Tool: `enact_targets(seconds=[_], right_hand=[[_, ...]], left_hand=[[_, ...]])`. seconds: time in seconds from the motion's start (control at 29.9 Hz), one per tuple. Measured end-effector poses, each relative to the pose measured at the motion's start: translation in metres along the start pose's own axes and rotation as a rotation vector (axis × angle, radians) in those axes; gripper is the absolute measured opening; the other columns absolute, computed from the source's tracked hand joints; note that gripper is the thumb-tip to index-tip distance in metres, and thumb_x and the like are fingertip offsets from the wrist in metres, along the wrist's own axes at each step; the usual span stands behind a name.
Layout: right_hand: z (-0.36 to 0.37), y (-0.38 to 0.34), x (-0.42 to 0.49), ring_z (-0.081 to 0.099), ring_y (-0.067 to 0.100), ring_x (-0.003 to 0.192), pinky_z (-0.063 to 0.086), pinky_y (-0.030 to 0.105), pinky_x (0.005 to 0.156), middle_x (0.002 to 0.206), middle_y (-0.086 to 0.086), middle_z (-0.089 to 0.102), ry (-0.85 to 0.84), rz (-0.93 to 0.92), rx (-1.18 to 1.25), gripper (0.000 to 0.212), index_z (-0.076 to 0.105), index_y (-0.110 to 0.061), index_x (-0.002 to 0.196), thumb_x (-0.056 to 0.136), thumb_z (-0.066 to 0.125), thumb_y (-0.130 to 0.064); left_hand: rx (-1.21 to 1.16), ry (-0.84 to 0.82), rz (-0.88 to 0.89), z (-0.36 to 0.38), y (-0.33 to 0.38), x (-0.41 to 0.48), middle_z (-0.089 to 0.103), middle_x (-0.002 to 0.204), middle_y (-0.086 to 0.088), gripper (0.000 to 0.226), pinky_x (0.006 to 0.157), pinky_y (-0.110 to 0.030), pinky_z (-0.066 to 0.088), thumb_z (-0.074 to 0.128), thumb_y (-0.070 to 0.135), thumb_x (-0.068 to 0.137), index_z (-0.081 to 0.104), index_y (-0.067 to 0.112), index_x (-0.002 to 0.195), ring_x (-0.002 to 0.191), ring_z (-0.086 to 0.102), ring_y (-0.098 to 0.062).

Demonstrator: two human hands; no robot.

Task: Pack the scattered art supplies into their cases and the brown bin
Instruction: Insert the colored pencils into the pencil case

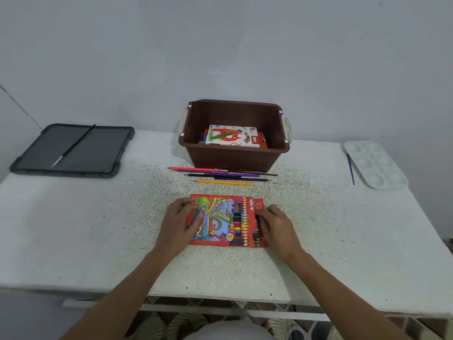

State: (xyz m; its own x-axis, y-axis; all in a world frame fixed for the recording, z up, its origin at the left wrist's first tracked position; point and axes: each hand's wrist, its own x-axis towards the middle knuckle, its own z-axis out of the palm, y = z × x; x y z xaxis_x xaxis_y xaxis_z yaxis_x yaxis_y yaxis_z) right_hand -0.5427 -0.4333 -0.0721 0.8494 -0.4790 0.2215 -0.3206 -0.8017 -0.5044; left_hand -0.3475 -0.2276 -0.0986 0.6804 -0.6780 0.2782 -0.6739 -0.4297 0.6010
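**Item: pencil case, filling in hand**

I log the pencil case (221,220) mid-table (98,229), at 6 o'clock from the brown bin (235,155). Left hand (180,225): fingers curled on its 9 o'clock end. Right hand (277,229): fingers at the open 3 o'clock end, grip unclear. Loose pencils (220,175) at 12 o'clock probably go in next, tips aligned.

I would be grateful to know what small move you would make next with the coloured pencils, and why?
Probably the right hand should fetch the orange pencil, the nearest loose one, while the left hand steadies the pencil case. The case's right end looks open, and other pencils lie loose between it and the brown bin.
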Motion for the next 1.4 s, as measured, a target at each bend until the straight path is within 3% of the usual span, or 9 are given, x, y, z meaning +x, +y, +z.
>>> enact_targets(seconds=[0.1,0.3,0.4,0.57,0.8,0.94,1.14,1.3,1.4], right_hand=[[-0.001,0.001,0.000,0.054,0.012,0.076,0.045,0.023,0.065,0.094,0.002,0.057,-0.009,0.011,0.023,0.019,0.069,-0.009,0.112,0.095,0.059,-0.012],[-0.003,0.002,0.004,0.060,0.017,0.076,0.053,0.031,0.066,0.092,0.004,0.060,-0.021,0.010,0.041,0.020,0.070,-0.010,0.112,0.095,0.060,-0.011],[-0.004,0.001,0.004,0.060,0.016,0.078,0.052,0.029,0.067,0.093,0.004,0.061,-0.021,0.001,0.053,0.021,0.069,-0.008,0.114,0.095,0.060,-0.008],[-0.008,0.002,0.004,0.059,0.012,0.078,0.049,0.023,0.068,0.095,0.005,0.063,-0.017,-0.006,0.080,0.021,0.069,-0.006,0.114,0.095,0.059,-0.007],[-0.010,0.004,0.003,0.061,0.016,0.079,0.050,0.026,0.068,0.093,0.005,0.062,-0.022,0.004,0.090,0.022,0.068,-0.007,0.114,0.094,0.060,-0.005],[-0.011,0.003,0.004,0.060,0.016,0.080,0.051,0.027,0.069,0.094,0.006,0.062,-0.023,0.011,0.096,0.023,0.068,-0.006,0.116,0.095,0.059,-0.006],[-0.011,0.003,0.004,0.058,0.012,0.078,0.048,0.024,0.068,0.094,0.007,0.063,-0.031,0.012,0.093,0.022,0.068,-0.006,0.115,0.094,0.059,-0.005],[-0.012,0.002,0.005,0.058,0.013,0.078,0.047,0.024,0.069,0.094,0.006,0.062,-0.037,0.027,0.098,0.023,0.068,-0.005,0.115,0.095,0.058,-0.006],[-0.013,0.002,0.005,0.058,0.013,0.079,0.047,0.022,0.069,0.095,0.003,0.060,-0.041,0.041,0.096,0.023,0.067,-0.007,0.116,0.097,0.056,-0.009]], left_hand=[[0.011,-0.005,0.001,0.000,-0.001,0.000,0.054,0.128,-0.002,0.040,0.080,-0.019,0.046,0.051,0.053,0.087,0.064,0.021,0.108,0.113,0.047,-0.007],[0.011,-0.017,-0.012,-0.002,0.002,0.000,0.054,0.127,-0.002,0.042,0.078,-0.016,0.043,0.051,0.053,0.086,0.064,0.020,0.109,0.112,0.047,-0.008],[-0.034,-0.010,-0.041,-0.003,0.004,0.003,0.055,0.123,0.001,0.031,0.077,-0.012,0.041,0.059,0.044,0.089,0.065,0.019,0.106,0.110,0.049,-0.008],[-0.031,0.064,-0.084,-0.006,0.007,0.023,0.061,0.108,-0.002,0.017,0.071,-0.027,0.054,0.058,0.026,0.095,0.064,0.013,0.105,0.094,0.059,-0.011],[0.145,0.077,0.061,-0.005,0.011,0.073,0.068,0.098,-0.006,0.015,0.074,-0.033,0.049,0.063,0.009,0.089,0.071,0.010,0.102,0.087,0.063,-0.021],[0.325,-0.041,0.127,-0.003,0.013,0.093,0.070,0.105,-0.009,0.021,0.079,-0.044,0.051,0.061,0.010,0.088,0.072,0.012,0.106,0.094,0.063,-0.030],[0.498,-0.155,0.204,0.000,0.019,0.104,0.070,0.103,-0.008,0.030,0.083,-0.042,0.047,0.065,0.006,0.082,0.072,0.015,0.110,0.098,0.060,-0.031],[0.574,-0.144,0.257,-0.001,0.017,0.101,0.067,0.088,-0.006,0.021,0.072,-0.038,0.049,0.073,0.007,0.075,0.072,0.015,0.095,0.085,0.062,-0.027],[0.417,-0.058,0.316,0.001,0.016,0.093,0.065,0.089,-0.008,0.019,0.067,-0.038,0.052,0.071,0.012,0.081,0.063,0.009,0.098,0.078,0.063,-0.026]])
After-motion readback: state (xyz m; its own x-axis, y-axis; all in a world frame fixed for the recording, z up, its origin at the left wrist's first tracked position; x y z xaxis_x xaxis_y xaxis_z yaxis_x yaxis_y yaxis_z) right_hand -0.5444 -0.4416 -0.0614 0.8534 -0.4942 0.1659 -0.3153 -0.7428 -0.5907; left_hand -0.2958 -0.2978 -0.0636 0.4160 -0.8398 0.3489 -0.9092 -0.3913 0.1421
